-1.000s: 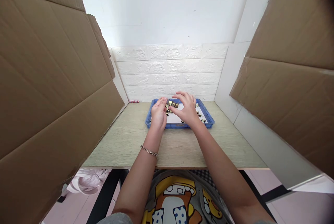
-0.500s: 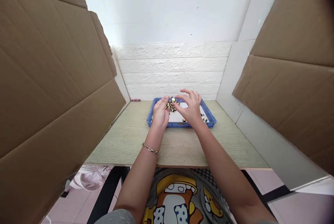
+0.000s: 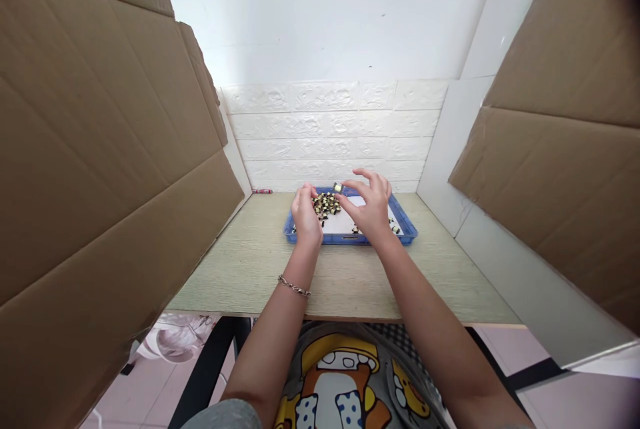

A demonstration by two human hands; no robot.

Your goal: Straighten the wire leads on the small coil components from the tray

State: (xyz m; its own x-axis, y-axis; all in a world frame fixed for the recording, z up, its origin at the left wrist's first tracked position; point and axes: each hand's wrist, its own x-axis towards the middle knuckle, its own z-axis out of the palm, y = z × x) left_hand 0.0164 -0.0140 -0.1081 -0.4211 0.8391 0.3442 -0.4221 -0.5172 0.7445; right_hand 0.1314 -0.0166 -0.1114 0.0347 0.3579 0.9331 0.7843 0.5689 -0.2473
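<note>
Between the thumb and index finger of my right hand (image 3: 371, 205) is a small transformer (image 3: 339, 187) with a pale yellow wrap and dark ends, held above the tray. The other fingers of that hand are raised. My left hand (image 3: 306, 215) is at the left part of the blue tray (image 3: 345, 239), its fingers curled together; what they hold, if anything, is hidden. Right beside it is a pile of similar small transformers (image 3: 327, 203). A few loose transformers (image 3: 395, 229) lie on the white sheet (image 3: 343, 222) at the tray's right side, partly behind my right hand.
The tray stands on a light wooden table (image 3: 360, 282) before a white brick-pattern wall (image 3: 325, 125). A red marker-like stick (image 3: 262, 191) lies at the back left. Large cardboard panels rise at the left (image 3: 100, 135) and right (image 3: 560, 149).
My left hand has turned and moved slightly away from the held transformer, showing more of the pile. My right hand still pinches the transformer, now a little farther right.
</note>
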